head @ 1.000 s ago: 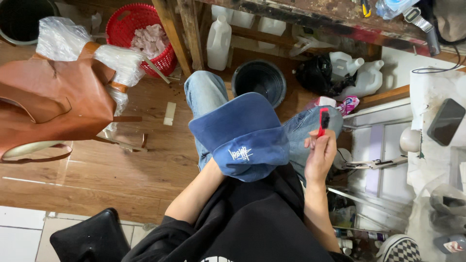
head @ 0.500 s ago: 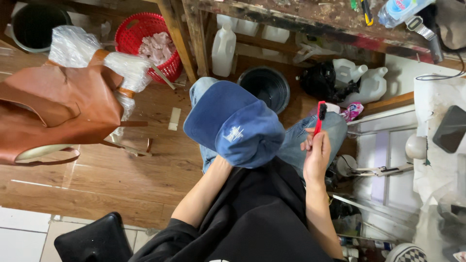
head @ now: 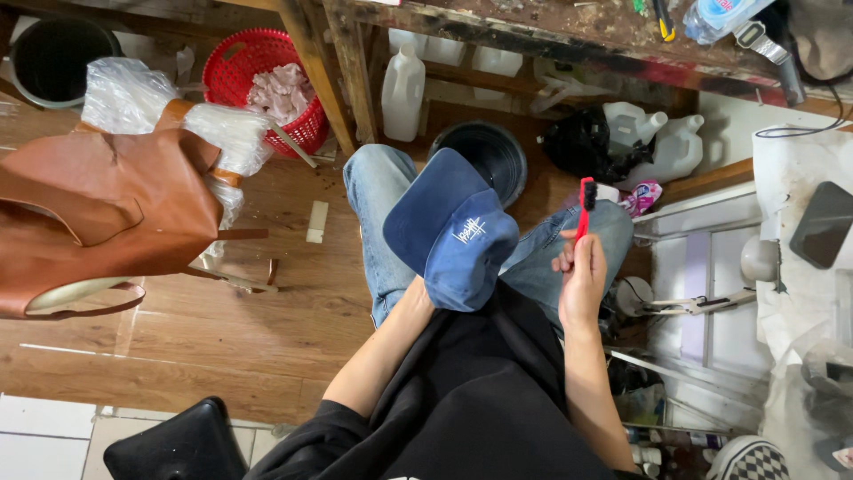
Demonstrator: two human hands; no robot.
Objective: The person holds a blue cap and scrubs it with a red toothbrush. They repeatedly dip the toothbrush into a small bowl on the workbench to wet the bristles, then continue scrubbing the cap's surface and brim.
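A blue cap (head: 451, 238) is shown over the person's lap, mounted on the left hand (head: 425, 298), which is pushed up inside the crown; its fingers are hidden by the fabric, so their spread cannot be told. The brim points away, toward the black bucket (head: 489, 153) on the floor. The right hand (head: 582, 277) is held just beside the cap, apart from it, with its fingers curled closed around the handle of a small red brush (head: 585, 206), whose dark bristle head stands upright above the fist. Blue jeans (head: 378, 218) are seen beneath the cap. Further out, a brown leather bag (head: 98, 218) stuffed with clear plastic sits on the wooden floor (head: 222, 329), with a red basket (head: 258, 76) behind it, and white jugs (head: 404, 89) stand under a paint-stained workbench (head: 533, 31). It may be judged that the cap, supported only from within, could slip off the hand toward the bucket if pressed hard from the side, and that dirt loosened by the bristles could fall onto the jeans.
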